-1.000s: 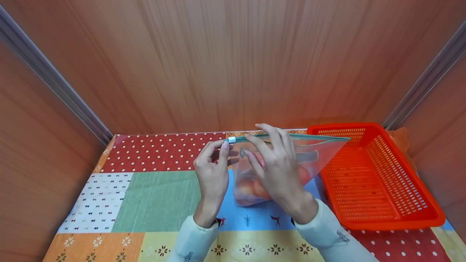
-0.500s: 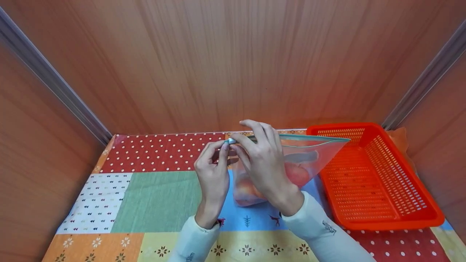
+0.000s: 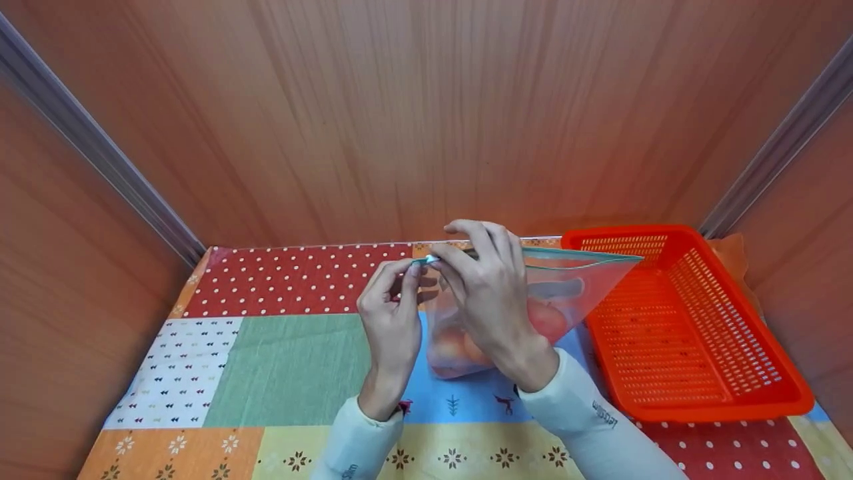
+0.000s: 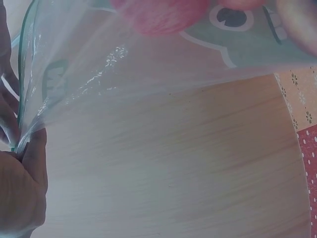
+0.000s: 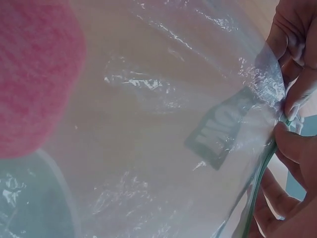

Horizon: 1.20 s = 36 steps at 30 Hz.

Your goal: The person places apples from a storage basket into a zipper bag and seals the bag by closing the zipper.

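A clear zip bag with a green zip edge stands upright on the cloth. Round red fruit that look like apples lie in its bottom; one pink-red apple fills the side of the right wrist view. My left hand pinches the bag's top left corner between thumb and fingers. Right beside it, my right hand pinches the white slider on the zip with thumb and index finger, its other fingers raised. To the right of that hand, the bag's mouth gapes between its two green edges.
An orange-red plastic basket with slatted sides stands at the right, partly behind the bag's right corner. A patchwork cloth covers the table. Wood-grain panels rise at the back and both sides.
My right hand has moved left along the bag's top and taken hold of the slider. The slider has shifted slightly right, away from my left fingertips. My left hand has stayed in place.
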Available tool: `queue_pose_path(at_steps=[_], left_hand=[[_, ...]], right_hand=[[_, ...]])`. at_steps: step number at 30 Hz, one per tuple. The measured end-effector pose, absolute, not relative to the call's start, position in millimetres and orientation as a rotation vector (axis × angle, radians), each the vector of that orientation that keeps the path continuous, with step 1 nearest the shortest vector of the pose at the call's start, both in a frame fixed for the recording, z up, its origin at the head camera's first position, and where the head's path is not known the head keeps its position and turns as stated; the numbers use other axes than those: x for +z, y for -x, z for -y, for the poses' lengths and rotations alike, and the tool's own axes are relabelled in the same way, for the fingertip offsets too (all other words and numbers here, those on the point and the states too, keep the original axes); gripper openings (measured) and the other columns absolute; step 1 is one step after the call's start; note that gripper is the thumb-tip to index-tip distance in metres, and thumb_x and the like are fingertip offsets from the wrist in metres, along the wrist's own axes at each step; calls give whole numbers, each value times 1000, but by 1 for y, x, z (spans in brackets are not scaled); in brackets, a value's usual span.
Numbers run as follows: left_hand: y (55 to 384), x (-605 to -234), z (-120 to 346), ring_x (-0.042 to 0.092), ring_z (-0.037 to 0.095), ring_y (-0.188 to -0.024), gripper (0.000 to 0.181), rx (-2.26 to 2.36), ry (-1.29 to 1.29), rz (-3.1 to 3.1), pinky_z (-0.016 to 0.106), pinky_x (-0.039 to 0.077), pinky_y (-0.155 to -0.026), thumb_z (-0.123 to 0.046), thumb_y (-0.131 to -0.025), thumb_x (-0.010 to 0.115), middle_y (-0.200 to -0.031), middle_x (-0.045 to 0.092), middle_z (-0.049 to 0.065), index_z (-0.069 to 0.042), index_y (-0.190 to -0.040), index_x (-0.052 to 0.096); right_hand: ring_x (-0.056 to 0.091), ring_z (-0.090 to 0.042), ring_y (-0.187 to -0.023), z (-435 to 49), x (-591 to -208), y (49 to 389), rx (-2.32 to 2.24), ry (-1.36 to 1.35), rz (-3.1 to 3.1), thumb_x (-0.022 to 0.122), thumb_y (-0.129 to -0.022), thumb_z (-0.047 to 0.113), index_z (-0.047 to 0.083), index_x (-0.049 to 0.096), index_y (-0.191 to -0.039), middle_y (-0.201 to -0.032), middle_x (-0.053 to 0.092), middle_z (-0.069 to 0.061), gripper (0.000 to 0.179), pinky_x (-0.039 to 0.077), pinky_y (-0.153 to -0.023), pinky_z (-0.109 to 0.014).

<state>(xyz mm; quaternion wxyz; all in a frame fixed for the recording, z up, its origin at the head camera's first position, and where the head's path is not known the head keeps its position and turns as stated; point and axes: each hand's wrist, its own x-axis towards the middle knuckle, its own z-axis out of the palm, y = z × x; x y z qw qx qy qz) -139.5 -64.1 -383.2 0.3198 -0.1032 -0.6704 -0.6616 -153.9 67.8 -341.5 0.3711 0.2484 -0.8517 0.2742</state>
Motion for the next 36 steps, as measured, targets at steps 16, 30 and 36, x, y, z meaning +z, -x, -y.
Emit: queue_pose_path(at_steps=[16, 30, 36], left_hand=[[140, -381, 66, 78, 27, -82, 13, -1733, 268, 1795, 34, 65, -72, -2, -103, 65, -97, 71, 19, 5, -109, 74], [137, -375, 67, 76, 20, -82, 12, -1710, 218, 1874, 32, 64, -74, -7, -102, 69, -95, 70, 11, 1, -108, 75], [137, -374, 67, 75, 19, -82, 12, -1709, 206, 1900, 31, 64, -76, -9, -102, 70, -94, 69, 10, 0, -109, 76]], right_hand=[[55, -31, -122, -90, -342, 155, 712, -573, 2218, 81, -93, 25, 15, 83, -113, -127, 67, -12, 23, 44, -106, -55], [54, -32, -122, -111, -340, 155, 750, -520, 2200, 83, -91, 21, 14, 85, -107, -124, 68, -11, 18, 41, -106, -57], [54, -32, -119, -120, -340, 156, 740, -515, 2178, 84, -90, 18, 13, 85, -104, -123, 69, -11, 15, 41, -103, -57]])
